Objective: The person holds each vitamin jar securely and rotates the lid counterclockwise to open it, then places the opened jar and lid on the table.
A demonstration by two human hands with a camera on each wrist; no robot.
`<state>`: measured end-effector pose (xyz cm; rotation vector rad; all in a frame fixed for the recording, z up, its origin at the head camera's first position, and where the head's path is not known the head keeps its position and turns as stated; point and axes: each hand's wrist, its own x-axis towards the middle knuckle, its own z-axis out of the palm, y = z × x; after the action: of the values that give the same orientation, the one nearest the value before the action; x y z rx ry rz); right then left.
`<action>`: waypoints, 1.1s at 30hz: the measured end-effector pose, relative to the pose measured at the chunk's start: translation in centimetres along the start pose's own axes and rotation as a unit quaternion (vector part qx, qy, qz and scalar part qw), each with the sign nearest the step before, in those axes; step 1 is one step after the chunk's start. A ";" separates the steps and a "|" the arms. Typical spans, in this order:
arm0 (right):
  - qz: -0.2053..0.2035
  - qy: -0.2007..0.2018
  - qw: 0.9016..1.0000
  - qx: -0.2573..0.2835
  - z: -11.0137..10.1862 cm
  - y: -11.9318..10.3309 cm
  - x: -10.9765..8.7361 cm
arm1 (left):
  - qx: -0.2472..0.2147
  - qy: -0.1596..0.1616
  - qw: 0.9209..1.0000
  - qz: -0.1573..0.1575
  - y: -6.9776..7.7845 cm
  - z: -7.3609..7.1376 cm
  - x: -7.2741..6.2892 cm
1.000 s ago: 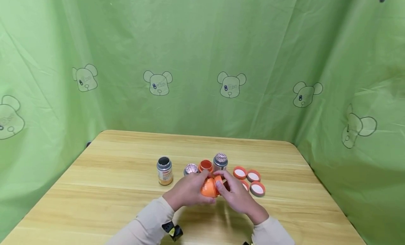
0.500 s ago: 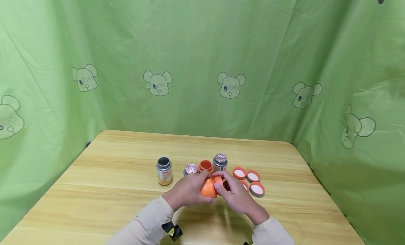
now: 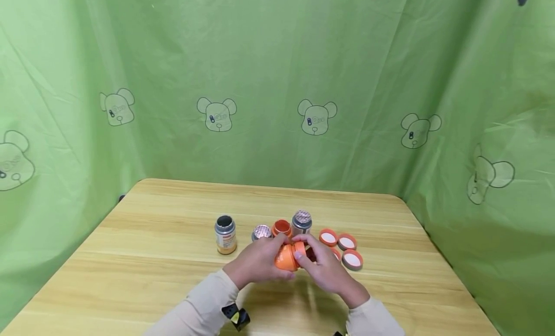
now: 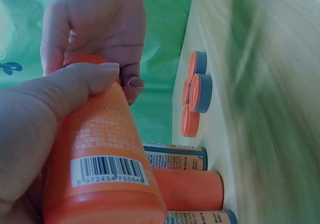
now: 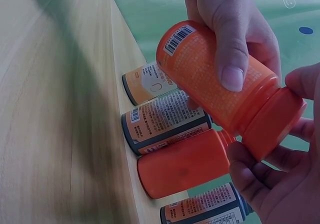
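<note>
Held above the table near its front is an orange bottle [image 5: 210, 74] with a barcode, tilted so its capped end points toward the right hand. My left hand [image 3: 260, 261] wraps round the bottle's body, thumb along its side. My right hand [image 3: 325, 268] grips the orange cap [image 5: 274, 124] at the bottle's neck between thumb and fingertips. Behind the hands stand an orange bottle without a lid [image 3: 282, 226] and two grey-necked bottles with silvery tops, one a foil-topped bottle [image 3: 302, 220] and the other a partly hidden bottle [image 3: 262, 232].
To the left, a grey-necked bottle [image 3: 226, 237] stands upright with an uncovered dark mouth. Several loose orange-rimmed caps [image 3: 352, 260] lie with white liners up, right of the bottles. A green curtain [image 3: 269, 148] hangs behind the wooden table [image 3: 130, 259].
</note>
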<state>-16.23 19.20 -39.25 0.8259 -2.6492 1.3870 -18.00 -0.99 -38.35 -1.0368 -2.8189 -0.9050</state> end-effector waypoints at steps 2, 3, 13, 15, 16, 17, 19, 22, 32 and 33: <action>0.002 -0.002 1.000 -0.002 -0.1 0.0 0.0 | 0.000 0.000 1.000 0.000 0.0 0.0 0.0; 0.003 -0.002 1.000 -0.004 -0.1 0.0 0.0 | 0.000 0.000 1.000 0.001 -0.1 0.0 0.0; 0.002 0.020 1.000 -0.010 -0.5 0.6 -0.2 | -0.012 -0.007 1.000 -0.006 -0.3 0.2 0.0; 0.000 0.031 0.999 -0.011 -0.7 0.9 -0.3 | -0.018 -0.007 1.000 -0.006 -0.4 0.2 0.0; -0.001 0.037 0.999 -0.012 -0.7 1.0 -0.4 | -0.019 -0.006 1.000 -0.005 -0.4 0.2 0.0; 0.000 0.045 0.999 -0.015 -0.8 1.2 -0.4 | -0.022 -0.006 1.000 -0.005 -0.4 0.3 0.0; 0.005 0.063 0.998 -0.023 -1.0 1.6 -0.4 | -0.028 -0.007 1.000 -0.006 -0.5 0.5 0.0; 0.022 0.089 0.995 -0.027 -1.4 2.2 -0.4 | -0.035 -0.009 0.999 -0.007 -0.6 0.7 0.0; 0.128 0.144 0.978 -0.077 -4.3 6.0 -0.4 | -0.049 -0.018 0.999 -0.011 -0.7 1.6 0.3; 0.141 0.145 0.975 -0.088 -4.7 6.4 -0.4 | -0.051 -0.017 0.998 -0.011 -0.7 1.7 0.3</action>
<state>-19.90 25.92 -41.39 0.2143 -2.6744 1.1853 -18.36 -0.38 -40.09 -1.0433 -2.8453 -1.0539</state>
